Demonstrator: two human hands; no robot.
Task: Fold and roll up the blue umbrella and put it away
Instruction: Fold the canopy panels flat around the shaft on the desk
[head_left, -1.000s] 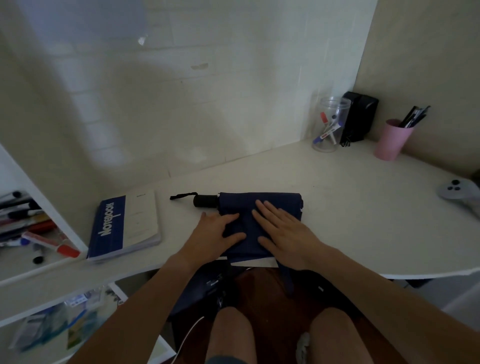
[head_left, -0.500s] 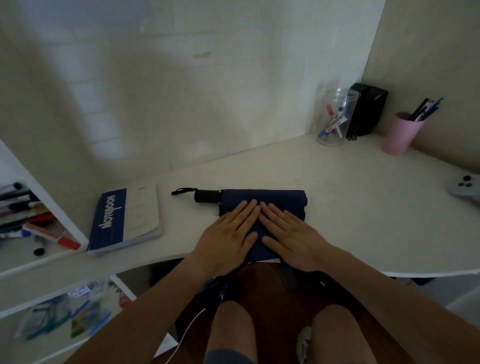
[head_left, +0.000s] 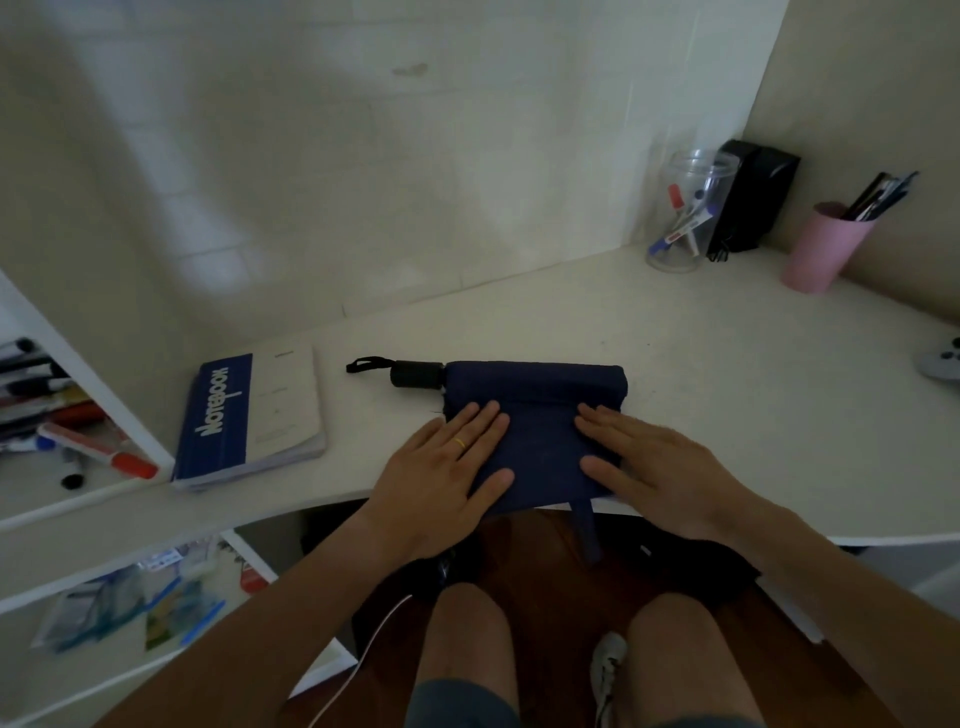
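Since the dark blue fabric closing strap (head_left: 588, 530) hangs off the near edge of the white worktop (head_left: 727, 395), it may be caught inside the roll, a judged risk; loose panels could also spring apart if pressure lifts. Left hand (head_left: 441, 467): fingers straight and spread, palm flat on the dark blue folded fabric umbrella (head_left: 540, 410). Right hand (head_left: 654, 462): likewise flat, pressing the umbrella's other side. Umbrella lies at the worktop's near edge, black cylindrical handle (head_left: 415, 373) pointing left.

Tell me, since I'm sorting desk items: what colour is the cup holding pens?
Pink; the cup shows in the head view, the only one.
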